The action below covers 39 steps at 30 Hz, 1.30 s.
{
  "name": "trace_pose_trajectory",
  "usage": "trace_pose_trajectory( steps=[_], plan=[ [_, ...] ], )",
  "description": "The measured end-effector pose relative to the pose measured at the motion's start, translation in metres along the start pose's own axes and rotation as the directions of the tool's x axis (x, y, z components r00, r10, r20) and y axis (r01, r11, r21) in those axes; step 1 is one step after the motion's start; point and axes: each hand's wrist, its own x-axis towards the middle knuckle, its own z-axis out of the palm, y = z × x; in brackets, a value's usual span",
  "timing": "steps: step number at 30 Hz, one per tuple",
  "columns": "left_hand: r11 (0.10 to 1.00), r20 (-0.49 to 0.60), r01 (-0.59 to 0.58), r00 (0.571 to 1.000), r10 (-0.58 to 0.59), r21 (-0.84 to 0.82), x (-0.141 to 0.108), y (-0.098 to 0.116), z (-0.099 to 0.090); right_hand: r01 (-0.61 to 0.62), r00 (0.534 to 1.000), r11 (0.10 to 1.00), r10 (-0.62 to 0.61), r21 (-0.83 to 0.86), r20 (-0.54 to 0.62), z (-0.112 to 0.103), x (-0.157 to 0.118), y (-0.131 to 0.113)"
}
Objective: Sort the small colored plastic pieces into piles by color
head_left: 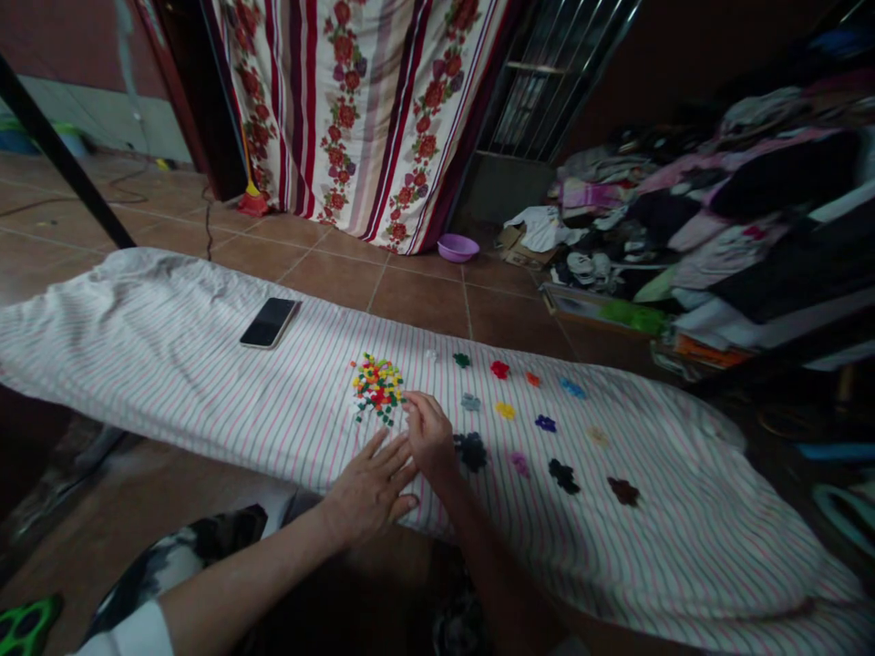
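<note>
A pile of small mixed-colour blocks (378, 387) lies on the striped cloth. My left hand (371, 485) rests palm down just below the pile, its fingers stretched out and holding nothing I can see. Beside the pile's right edge, my right hand (429, 435) is closed, thumb and forefinger pressed together; anything between them is too small to make out. To its right lie little groups sorted by colour, among them a dark grey group (471, 451), a light grey group (470, 401), a yellow group (505, 411) and a red group (499, 370).
The striped cloth (205, 383) covers a long, narrow surface. A phone (269, 322) lies on it to the left. Beyond are a floral curtain (383, 118), a purple basin (458, 247) on the tiled floor and a heap of clothes (690, 200) at right.
</note>
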Motion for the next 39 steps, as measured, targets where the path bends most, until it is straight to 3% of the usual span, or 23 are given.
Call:
trace_pose_trajectory(
  steps=[12, 19, 26, 32, 35, 39],
  plan=[
    [0.994, -0.015, 0.108, 0.994, -0.109, -0.032, 0.006, -0.016, 0.019, 0.017, 0.999, 0.999, -0.019, -0.036, -0.049, -0.005, 0.001, 0.002],
    [0.979, -0.032, 0.188, 0.981, -0.191, -0.075, 0.019, -0.033, 0.02, 0.03, 0.997, 0.997, -0.035, -0.072, -0.074, -0.005, 0.001, 0.005],
    [0.968, -0.109, 0.172, 0.975, -0.194, -0.18, 0.036, -0.055, 0.003, 0.037, 0.998, 0.997, -0.04, -0.066, -0.05, -0.001, 0.002, 0.008],
    [0.958, -0.141, 0.21, 0.961, -0.24, -0.195, 0.022, -0.054, -0.023, 0.013, 0.999, 0.999, -0.015, -0.052, -0.033, -0.002, 0.002, 0.006],
    [0.94, -0.04, 0.307, 0.948, -0.316, -0.152, 0.006, -0.048, -0.035, 0.0, 1.0, 0.999, 0.0, -0.046, -0.006, -0.003, 0.002, 0.007],
    [0.947, 0.103, 0.312, 0.947, -0.304, -0.081, -0.01, -0.045, -0.04, -0.007, 1.0, 0.999, 0.008, -0.044, 0.023, -0.001, 0.0, 0.008]
  ],
)
